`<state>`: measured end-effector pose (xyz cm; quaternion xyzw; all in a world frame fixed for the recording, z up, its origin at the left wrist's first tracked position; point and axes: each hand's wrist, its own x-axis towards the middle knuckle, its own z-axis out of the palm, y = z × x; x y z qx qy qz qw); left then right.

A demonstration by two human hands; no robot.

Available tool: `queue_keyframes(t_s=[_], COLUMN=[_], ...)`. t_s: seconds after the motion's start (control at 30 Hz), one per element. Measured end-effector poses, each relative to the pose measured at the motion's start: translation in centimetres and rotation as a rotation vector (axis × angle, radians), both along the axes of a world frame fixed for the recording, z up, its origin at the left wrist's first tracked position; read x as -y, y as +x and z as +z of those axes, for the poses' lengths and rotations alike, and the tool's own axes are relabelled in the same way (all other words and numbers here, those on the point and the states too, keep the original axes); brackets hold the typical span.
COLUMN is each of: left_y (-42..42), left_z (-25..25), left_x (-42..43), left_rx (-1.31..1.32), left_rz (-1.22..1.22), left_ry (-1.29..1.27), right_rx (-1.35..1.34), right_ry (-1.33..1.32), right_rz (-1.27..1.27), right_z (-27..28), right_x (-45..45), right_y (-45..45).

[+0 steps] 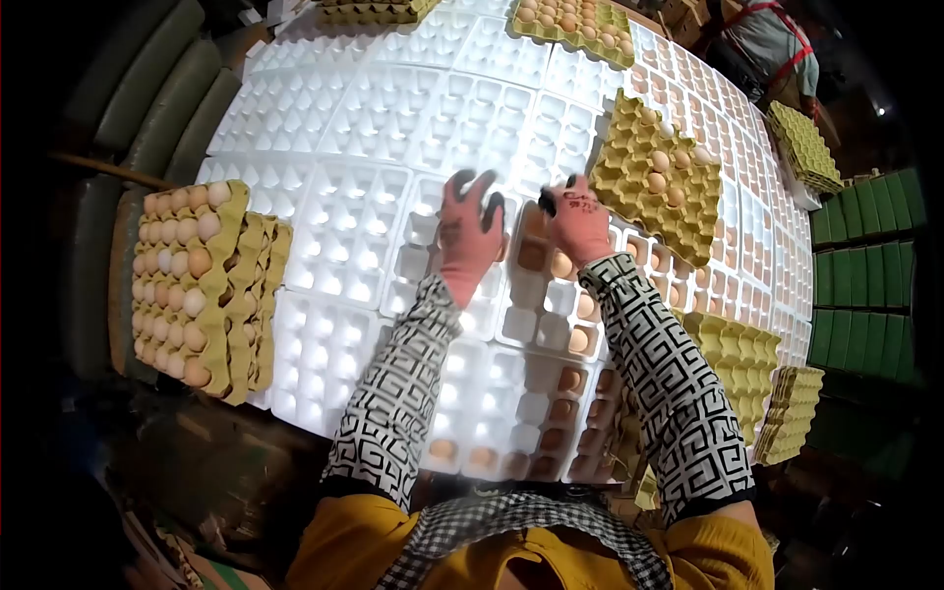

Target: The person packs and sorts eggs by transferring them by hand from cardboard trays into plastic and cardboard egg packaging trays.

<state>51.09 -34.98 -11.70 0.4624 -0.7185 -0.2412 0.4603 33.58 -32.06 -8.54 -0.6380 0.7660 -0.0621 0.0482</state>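
My left hand (471, 234), in a pink glove with dark fingertips, hovers over or touches the white foam egg trays (344, 236). Its fingers are spread, and no egg shows between them. To the right, my right hand (578, 218), gloved alike, has its fingers curled down at a tray cell; whatever they hold is hidden. Just below that hand a brown egg (561, 265) sits in a cell, with a shaded egg (532, 257) to its left. A yellow pulp tray (639, 187) holding several eggs lies tilted on the foam trays beside my right hand.
Stacked pulp trays with eggs (177, 285) stand at the left edge. Another pulp tray of eggs (575, 25) is at the back. Pulp trays (733, 364) lie at the right front. Green boxes (865, 265) are stacked beyond the right edge. Filled foam trays (733, 197) extend along the right.
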Motion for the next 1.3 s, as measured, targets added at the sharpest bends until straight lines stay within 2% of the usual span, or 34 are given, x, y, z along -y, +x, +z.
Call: queue_keyframes(t_s=[0.03,0.1,0.13,0.17,0.3,0.33,0.37,0.43,0.47,0.5,0.6,0.63,0.67,0.7,0.77,0.8,0.83,0.87,0.9,0.93,1.0,1.03,1.1,1.17,1.23,1.3], left_y=[-0.8,-1.7,-2.0,-2.2,-2.2,-2.2,-2.2,-2.3,-2.3,-2.2,-1.8,-1.8,-2.2,-2.1,-2.2,-3.4,-4.1,-4.6,-6.0,-6.1,-7.4,-7.7,-8.0,-7.8,-6.8,-6.1], left_z=[0.1,-2.2,-3.5,-4.6,-6.0,-5.9,-5.7,-5.6,-5.6,-6.2,-6.1,-4.6,-2.0,1.3,7.7,9.3,10.8,13.7,13.6,14.2,13.9,12.9,10.6,10.9,12.9,12.6], left_x=[0.7,2.1,2.2,2.1,1.7,1.9,1.9,1.7,1.8,1.8,2.2,1.5,0.1,-2.4,-9.7,-13.1,-16.9,-20.3,-24.2,-27.3,-32.7,-34.7,-36.8,-36.6,-35.5,-32.1], left_rx=[0.096,0.393,0.491,0.464,0.337,0.316,0.297,0.405,0.405,0.409,0.313,0.266,0.194,0.126,-0.161,-0.147,-0.106,0.122,0.208,0.266,0.444,0.513,0.351,0.215,0.081,-0.115], left_rz=[-0.034,-0.152,-0.198,-0.173,-0.132,-0.141,-0.153,-0.12,-0.111,-0.114,-0.156,-0.173,-0.208,-0.24,-0.575,-0.683,-0.846,-1.072,-1.135,-1.14,-1.159,-1.158,-1.087,-0.994,-0.901,-0.631], left_ry=[-0.033,-0.122,-0.064,-0.067,-0.019,0.007,0.03,-0.104,-0.127,-0.141,-0.127,-0.1,-0.086,-0.064,0.193,-0.074,-0.149,-0.05,-0.156,-0.225,-0.211,-0.23,-0.185,-0.083,0.081,-0.042], right_rx=[0.043,-0.011,-0.048,-0.083,-0.101,-0.149,-0.185,-0.258,-0.101,-0.1,0.376,0.64,0.678,0.602,0.824,0.93,1.038,1.022,1.003,0.983,0.847,0.784,0.326,0.332,0.414,0.734], right_ry=[-0.151,-0.312,-0.161,-0.01,-0.136,-0.079,-0.119,-0.193,-0.186,-0.351,-0.278,-0.055,0.063,-0.02,-0.35,-0.34,-0.343,-0.39,-0.329,-0.268,-0.008,0.055,0.266,0.101,-0.026,-0.139], right_rz=[0.003,0.183,0.234,0.282,0.13,0.169,0.22,0.313,0.24,0.144,0.337,0.118,0.014,-0.014,0.053,-0.069,-0.196,-0.413,-0.421,-0.427,-0.215,-0.124,0.035,0.057,0.112,-0.062], right_z=[-0.2,-1.4,-2.4,-3.4,-2.4,-3.2,-3.9,-4.8,-5.3,-5.0,5.8,12.4,18.6,19.8,21.1,21.9,22.7,22.1,21.6,21.1,22.5,21.2,19.9,13.6,12.7,12.3], right_x=[1.0,3.0,3.8,4.4,4.6,4.6,4.5,3.9,4.0,3.5,1.2,-2.6,-6.8,-9.9,-18.5,-23.2,-27.9,-31.8,-34.4,-37.0,-40.8,-43.6,-45.1,-47.7,-48.2,-49.7], right_y=[-0.2,-0.7,-1.3,-1.9,-1.9,-2.6,-2.9,-3.3,-3.6,-3.1,-5.1,-4.5,-4.1,-6.5,-11.2,-12.4,-13.5,-15.3,-15.3,-15.3,-12.7,-12.7,-10.7,-10.6,-11.8,-13.0])
